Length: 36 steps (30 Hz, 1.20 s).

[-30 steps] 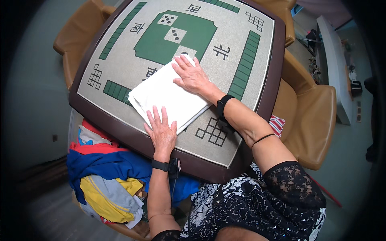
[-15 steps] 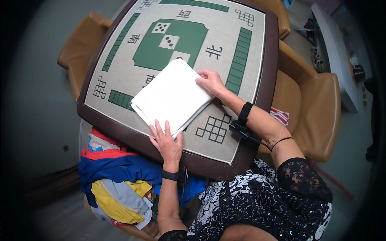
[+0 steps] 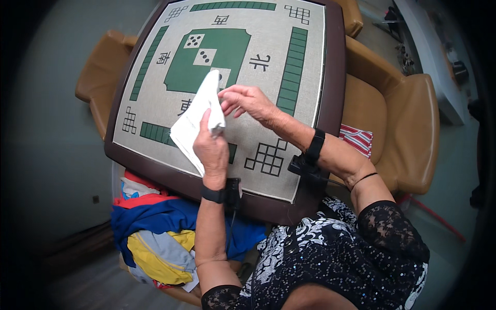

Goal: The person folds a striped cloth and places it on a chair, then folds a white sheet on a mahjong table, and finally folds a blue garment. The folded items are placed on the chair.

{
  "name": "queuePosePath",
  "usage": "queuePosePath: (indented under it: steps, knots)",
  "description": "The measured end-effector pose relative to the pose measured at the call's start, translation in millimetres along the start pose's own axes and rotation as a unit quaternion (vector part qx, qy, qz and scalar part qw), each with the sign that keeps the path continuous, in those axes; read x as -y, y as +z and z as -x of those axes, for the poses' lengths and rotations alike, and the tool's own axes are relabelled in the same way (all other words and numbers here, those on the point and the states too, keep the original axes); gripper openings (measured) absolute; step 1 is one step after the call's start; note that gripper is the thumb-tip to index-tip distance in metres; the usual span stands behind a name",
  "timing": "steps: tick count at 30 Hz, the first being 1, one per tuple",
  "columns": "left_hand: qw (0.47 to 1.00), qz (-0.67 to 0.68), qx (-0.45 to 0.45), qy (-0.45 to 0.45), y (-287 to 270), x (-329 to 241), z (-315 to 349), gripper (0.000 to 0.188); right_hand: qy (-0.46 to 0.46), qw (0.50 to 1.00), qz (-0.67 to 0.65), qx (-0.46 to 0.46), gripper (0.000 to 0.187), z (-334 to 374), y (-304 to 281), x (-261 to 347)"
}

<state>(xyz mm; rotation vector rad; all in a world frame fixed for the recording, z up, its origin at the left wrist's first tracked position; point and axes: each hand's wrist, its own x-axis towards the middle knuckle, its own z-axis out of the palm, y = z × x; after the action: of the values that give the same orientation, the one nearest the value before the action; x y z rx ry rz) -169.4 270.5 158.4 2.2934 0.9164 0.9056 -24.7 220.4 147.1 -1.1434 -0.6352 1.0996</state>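
A folded white cloth [image 3: 194,124] lies on the near part of the mahjong table [image 3: 150,111], its right side lifted and turned over toward the left, so that it looks narrow. My left hand [image 3: 211,152] is closed on the raised right edge near its lower end, one finger stretched along the fabric. Beside the cloth's upper right edge hovers my right hand [image 3: 250,105], its fingers loosely bent and apart. The fingertips are at the fabric or very close to it; whether they touch I cannot tell. Both wrists wear black straps with small devices.
Tan chairs [image 3: 416,129] stand right of the table and at its far left [image 3: 101,67]. Below the table's near left edge is a heap of coloured clothes [image 3: 160,222]. A red-and-white striped cloth [image 3: 357,138] lies on the right chair. A cable hangs from each wrist device.
The white cloth lay flat and wide; its right side is now lifted over leftward. My left hand has moved from its lower edge onto the raised side. My right hand has shifted left.
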Motion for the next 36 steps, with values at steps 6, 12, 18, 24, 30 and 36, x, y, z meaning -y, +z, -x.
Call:
queuePosePath:
  steps: [6,12,18,24,30,36]
  knots:
    - [0.893,0.390,-0.016,-0.227,-38.7,-14.8,-30.5,0.031,0.034,0.990,0.061,-0.123,0.040,18.5,-53.5,-42.4]
    - [0.692,0.684,0.028,-0.231,-64.4,-43.8,-47.1,0.045,0.042,0.977,-0.207,0.006,0.065,15.4,-69.8,-59.1]
    - [0.731,0.585,-0.094,-0.338,-32.1,17.2,28.6,0.043,0.115,0.921,-0.372,-0.017,0.081,31.5,-79.9,-41.6]
    - [0.660,0.574,-0.029,-0.484,-14.3,90.5,109.6,0.043,0.093,0.976,-0.188,-0.052,0.085,36.2,-91.5,-59.5]
    - [0.640,0.539,-0.043,-0.546,-21.0,93.1,90.6,0.038,0.072,0.990,-0.003,-0.122,0.065,42.6,-75.3,-58.6]
    - [0.617,0.578,-0.095,-0.526,-17.7,86.0,82.6,0.026,0.052,0.983,0.014,-0.174,0.039,30.9,-47.7,-17.3]
